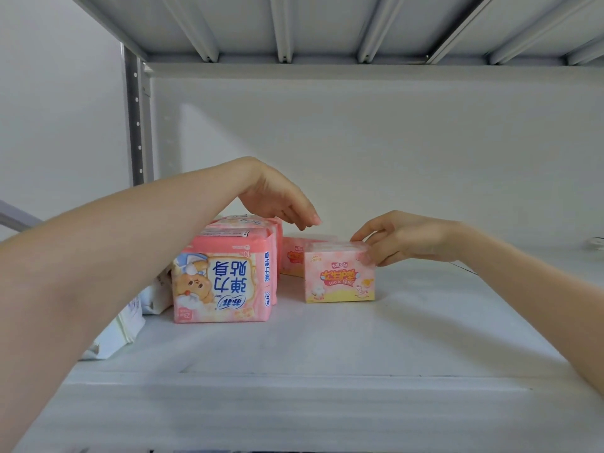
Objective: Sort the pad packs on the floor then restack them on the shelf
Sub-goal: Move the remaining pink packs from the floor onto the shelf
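A large pink pad pack (222, 286), its bear artwork and blue lettering upside down, stood upright on the white shelf (327, 354), a matching pack (261, 223) close behind it. Near its right stood a small pink-and-yellow pack (340, 279), pinched at its top right corner by the right hand (402, 238), with a similar small pack (292, 256) behind it. White packs (114, 338) lay at far left.

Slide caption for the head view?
Right hand grips a small pink pack on the shelf; left hand reaches over taller packs.
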